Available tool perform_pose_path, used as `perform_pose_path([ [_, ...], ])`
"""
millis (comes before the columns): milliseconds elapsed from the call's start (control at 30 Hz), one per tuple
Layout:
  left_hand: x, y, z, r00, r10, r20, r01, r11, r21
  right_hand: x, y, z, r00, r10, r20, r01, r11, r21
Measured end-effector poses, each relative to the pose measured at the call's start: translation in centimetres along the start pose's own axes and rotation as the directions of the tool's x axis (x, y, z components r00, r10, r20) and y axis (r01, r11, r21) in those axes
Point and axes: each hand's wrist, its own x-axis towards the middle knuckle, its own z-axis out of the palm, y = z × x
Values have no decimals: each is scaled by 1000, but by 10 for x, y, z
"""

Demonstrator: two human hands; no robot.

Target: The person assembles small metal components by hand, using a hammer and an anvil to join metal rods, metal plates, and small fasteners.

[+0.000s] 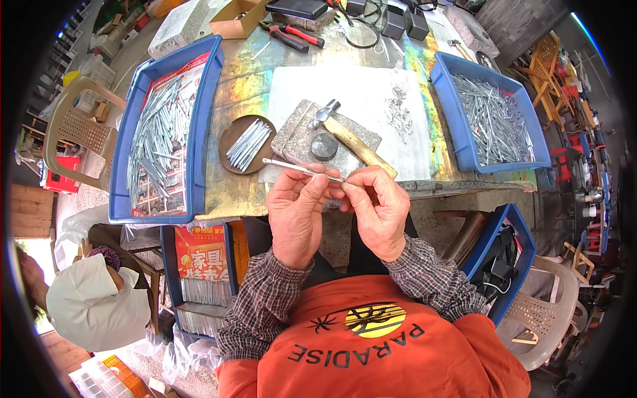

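Note:
Above my lap, at the table's near edge, I hold a slim silvery metal strip (292,166) between both hands. My left hand (295,215) pinches it near its middle, and its flattened left end sticks out past the fingers. The fingertips of my right hand (378,209) close on the other end, which they partly hide. Just beyond lies a stone block (292,136) with a dark round metal piece (324,146) on it. A hammer (355,140) with a wooden handle rests across the block. Left of it, a round brown dish (229,136) carries a bundle of similar strips (249,146).
Blue trays full of metal strips stand on the left (212,99) and right (468,149). Small metal bits (399,116) lie on a white sheet (371,86). Red-handled pliers (292,36) are farther back. A person (99,305) is at lower left.

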Motion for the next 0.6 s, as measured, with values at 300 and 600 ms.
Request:
perform_pose_path([
  [300,2,3,1,996,80,28,-84,976,200,2,2,0,994,-105,-10,102,984,-149],
  [600,4,-7,-5,997,83,3,-82,980,183,2,10,-2,997,-81,-2,79,985,-150],
])
